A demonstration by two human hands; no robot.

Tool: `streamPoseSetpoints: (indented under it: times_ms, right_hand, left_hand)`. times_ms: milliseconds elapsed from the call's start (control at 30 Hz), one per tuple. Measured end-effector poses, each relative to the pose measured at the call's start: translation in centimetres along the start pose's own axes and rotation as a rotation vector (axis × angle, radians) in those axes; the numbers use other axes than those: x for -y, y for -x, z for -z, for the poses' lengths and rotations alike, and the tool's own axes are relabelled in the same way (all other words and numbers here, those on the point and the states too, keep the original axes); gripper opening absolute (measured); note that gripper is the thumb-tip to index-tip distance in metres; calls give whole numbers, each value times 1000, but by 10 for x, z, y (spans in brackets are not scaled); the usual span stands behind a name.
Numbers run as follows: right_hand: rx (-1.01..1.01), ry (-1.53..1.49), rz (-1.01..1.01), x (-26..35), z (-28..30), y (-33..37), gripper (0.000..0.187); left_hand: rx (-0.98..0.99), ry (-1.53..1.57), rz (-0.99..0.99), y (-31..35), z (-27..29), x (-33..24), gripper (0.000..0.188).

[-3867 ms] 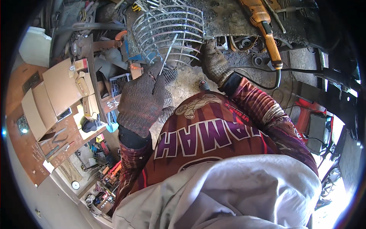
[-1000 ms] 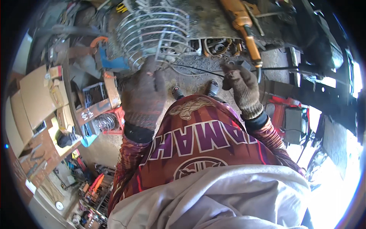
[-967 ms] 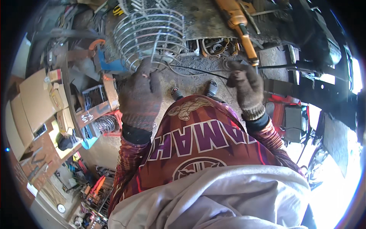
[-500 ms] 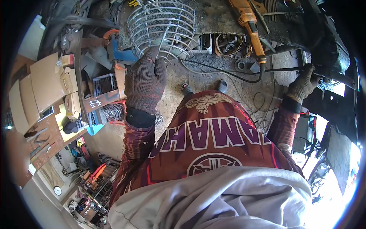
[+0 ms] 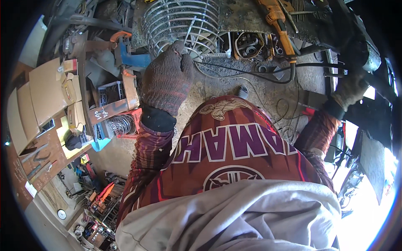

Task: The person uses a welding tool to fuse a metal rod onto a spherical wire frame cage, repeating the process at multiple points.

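A round cage of bent metal rods (image 5: 182,25), made of several rings joined by crossing bars, rests on the dark workbench in front of me. My left hand (image 5: 167,79), in a brown knit glove, is closed at the cage's near edge. A thin straight metal rod (image 5: 190,30) rises from its fingertips and slants across the rings. Out to the right, my gloved right hand (image 5: 351,90) reaches into shadow beside a dark machine part (image 5: 371,60). Its fingers are too dark to make out.
An orange angle grinder (image 5: 278,25) lies on the bench (image 5: 240,16), its black cable (image 5: 272,78) looping below. A blue clamp-like metal piece (image 5: 132,56) stands left of the cage. Cardboard (image 5: 46,92) and wire coils (image 5: 121,125) are further left. Thin wires trail over the floor.
My left hand has shifted slightly right, still at the cage's near edge. My right hand has moved right and a little nearer, into the shadow by the dark machine part.
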State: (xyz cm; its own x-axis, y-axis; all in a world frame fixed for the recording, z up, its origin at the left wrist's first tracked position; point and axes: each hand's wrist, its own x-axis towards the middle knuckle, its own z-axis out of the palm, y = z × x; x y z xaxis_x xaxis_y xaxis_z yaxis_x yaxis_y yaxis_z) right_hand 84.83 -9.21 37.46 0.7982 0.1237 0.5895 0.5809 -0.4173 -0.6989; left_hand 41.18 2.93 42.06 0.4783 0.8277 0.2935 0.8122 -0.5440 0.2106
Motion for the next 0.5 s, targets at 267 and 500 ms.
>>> streamPoseSetpoints:
  times_ms: [267,500]
  right_hand:
    - [431,-539,58,110,51,60,24]
    - [791,-1007,-328,145,84,111,44]
  left_hand:
    - [68,-58,18,4,-2,-2,25]
    - [-93,18,-158,7,-16,10,26]
